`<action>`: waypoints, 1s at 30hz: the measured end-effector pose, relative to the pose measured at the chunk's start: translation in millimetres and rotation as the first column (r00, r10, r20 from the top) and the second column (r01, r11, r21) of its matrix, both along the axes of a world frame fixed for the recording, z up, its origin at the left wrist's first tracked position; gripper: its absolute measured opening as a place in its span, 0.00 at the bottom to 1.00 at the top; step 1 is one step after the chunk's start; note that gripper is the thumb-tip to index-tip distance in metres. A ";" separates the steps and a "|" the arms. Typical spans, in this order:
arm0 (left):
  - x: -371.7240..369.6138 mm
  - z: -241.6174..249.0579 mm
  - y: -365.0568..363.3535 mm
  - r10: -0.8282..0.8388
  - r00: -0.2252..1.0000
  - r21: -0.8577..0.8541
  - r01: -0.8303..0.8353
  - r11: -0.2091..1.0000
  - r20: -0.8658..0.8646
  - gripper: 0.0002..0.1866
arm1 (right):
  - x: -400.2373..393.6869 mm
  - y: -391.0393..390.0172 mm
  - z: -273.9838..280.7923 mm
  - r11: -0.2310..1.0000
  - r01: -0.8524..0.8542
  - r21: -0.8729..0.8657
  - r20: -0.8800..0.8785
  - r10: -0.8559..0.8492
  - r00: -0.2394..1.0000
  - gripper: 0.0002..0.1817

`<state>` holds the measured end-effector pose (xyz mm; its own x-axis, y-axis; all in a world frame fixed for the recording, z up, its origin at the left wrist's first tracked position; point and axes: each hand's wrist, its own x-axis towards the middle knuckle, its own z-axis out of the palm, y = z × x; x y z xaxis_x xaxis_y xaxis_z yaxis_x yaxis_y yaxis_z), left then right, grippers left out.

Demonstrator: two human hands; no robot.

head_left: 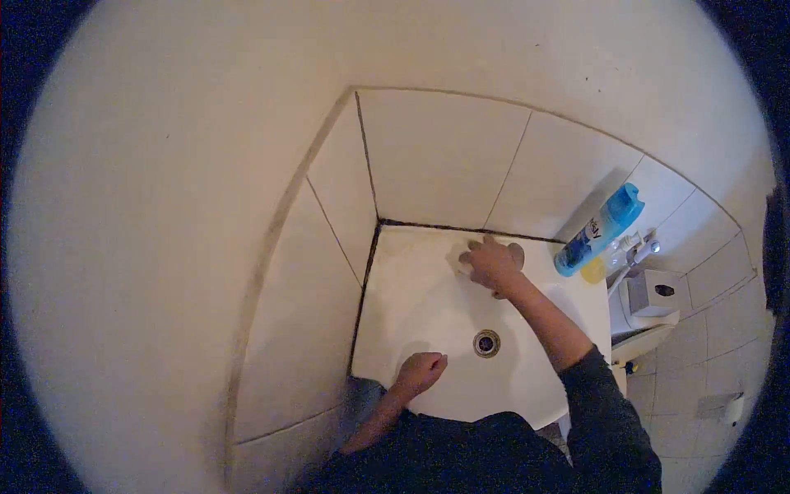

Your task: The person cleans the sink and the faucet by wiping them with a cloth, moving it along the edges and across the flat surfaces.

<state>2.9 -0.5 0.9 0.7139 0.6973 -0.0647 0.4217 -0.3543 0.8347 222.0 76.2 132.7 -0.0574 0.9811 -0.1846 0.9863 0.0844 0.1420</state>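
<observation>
My right hand [491, 265] is at the back of the white sink [527, 370], palm down, with its fingers bent over the surface. A pale patch shows by its fingertips, perhaps a cloth or wipe, but too blurred to name. Right beside that hand is a rounded grey object [517, 254], partly hidden by it. My left hand [421, 370] is closed in a loose fist over the front left of the sink, with nothing visible in it. Between and below the hands lies the round metal drain [486, 344].
On the back right corner stands a blue spray can [599, 230], with a yellow item [593, 270] next to it. Further right are a chrome fitting [643, 251] and a tissue box [654, 294]. Tiled walls [444, 156] border the sink at the back and left.
</observation>
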 end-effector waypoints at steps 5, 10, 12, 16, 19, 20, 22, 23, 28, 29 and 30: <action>-2.2 2.3 -0.2 -0.012 1.000 -0.010 0.012 1.000 -0.013 0.18 | 9.3 4.3 -11.3 0.997 -0.054 0.058 -0.114 0.061 0.992 0.17; -0.3 2.1 2.3 -0.019 0.999 -0.014 0.019 1.000 -0.049 0.18 | 10.0 1.2 -11.2 0.998 -0.053 0.042 -0.055 0.055 0.997 0.20; 0.6 1.8 -0.1 -0.050 0.996 -0.004 0.050 0.999 -0.068 0.18 | 9.9 12.2 -26.5 0.987 -0.040 0.157 -0.115 0.058 0.992 0.21; -2.7 -0.7 0.9 -0.018 1.000 -0.002 0.018 1.000 0.002 0.18 | 5.0 6.9 -7.5 0.991 0.033 0.128 -0.148 -0.014 0.989 0.19; -1.5 0.7 1.0 -0.016 1.000 0.015 0.016 1.000 -0.006 0.18 | 6.2 0.5 8.6 0.994 0.086 -0.070 -0.119 -0.094 0.988 0.19; -0.3 0.9 0.5 -0.017 0.999 0.045 0.015 0.999 0.028 0.17 | 7.9 0.5 9.3 0.991 0.090 -0.100 -0.098 -0.100 0.990 0.19; -0.8 -0.8 0.8 -0.030 0.999 0.031 0.031 0.999 -0.017 0.17 | 8.0 14.8 -16.3 0.997 0.066 0.036 -0.089 -0.063 0.994 0.20; -0.5 -2.4 1.9 -0.039 0.997 0.020 0.040 0.999 -0.062 0.17 | 8.2 20.6 -24.7 0.984 0.034 0.174 -0.075 -0.021 0.997 0.21; -0.8 -3.4 1.8 -0.002 0.999 -0.004 0.002 1.000 0.033 0.19 | 14.9 3.2 -10.8 1.000 -0.005 0.028 -0.102 0.008 0.995 0.21; -1.3 0.8 1.2 -0.017 1.000 0.007 0.017 1.000 0.007 0.19 | 15.2 -1.5 -6.5 0.998 -0.001 -0.066 -0.097 -0.005 0.995 0.20; -1.1 0.2 0.8 -0.023 1.000 0.001 0.023 1.000 0.007 0.19 | 14.7 1.9 -9.2 0.997 0.005 -0.072 -0.096 -0.012 0.995 0.20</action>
<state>1.8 0.3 1.1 0.7303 0.6806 -0.0589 0.4074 -0.3647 0.8373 236.7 78.1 123.4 -0.0702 0.9661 -0.2485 0.9958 0.0827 0.0399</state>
